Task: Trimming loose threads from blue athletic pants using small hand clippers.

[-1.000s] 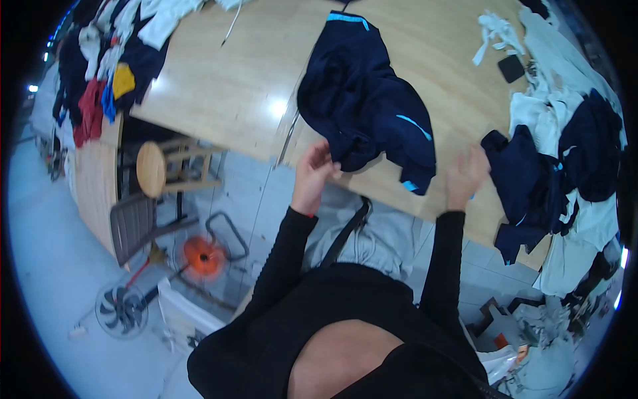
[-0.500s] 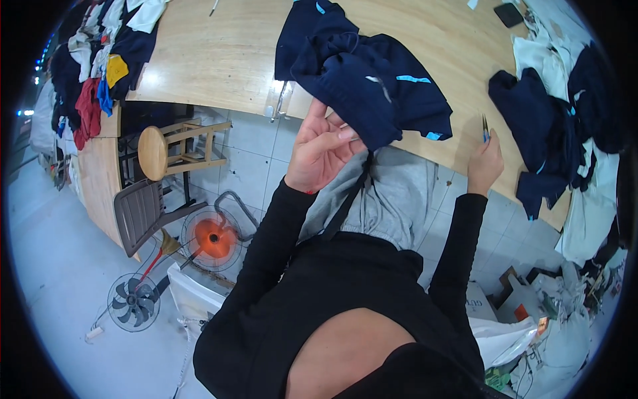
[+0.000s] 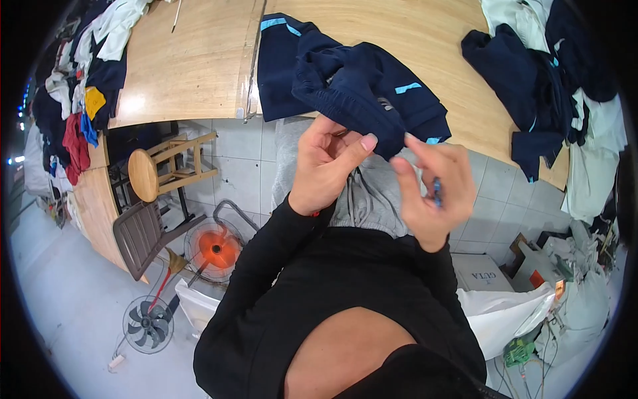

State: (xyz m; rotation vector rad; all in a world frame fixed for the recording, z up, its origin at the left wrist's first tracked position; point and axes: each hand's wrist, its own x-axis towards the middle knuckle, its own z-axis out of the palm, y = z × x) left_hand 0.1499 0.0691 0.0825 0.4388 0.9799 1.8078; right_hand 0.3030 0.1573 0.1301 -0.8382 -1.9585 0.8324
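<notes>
A navy garment [image 3: 359, 93] with light blue stripes and a gathered waistband hangs partly over the table's near edge. My left hand [image 3: 325, 159] holds its waistband, with the thumb on the near side and the fingers beneath. Just right of that, my right hand [image 3: 438, 186] is up at the band's lower corner. Its thumb and index finger are apart close to the cloth; whether they touch it I cannot tell. Small blue-handled thread snips [image 3: 436, 191] are tucked in the curled fingers of this hand, slightly blurred, their blades hidden.
Navy and white garments lie piled on the wooden table [image 3: 412, 26] at the right, and a mixed clothing heap [image 3: 80, 100] at the far left. Below stand a wooden stool [image 3: 143, 174], a brown chair [image 3: 139, 229], an orange fan [image 3: 216, 249] and a grey fan [image 3: 147, 324].
My right hand, with the snips, has come left from beside the right-hand pile to the garment. The snips have been tucked into the palm. My left hand keeps its hold on the waistband.
</notes>
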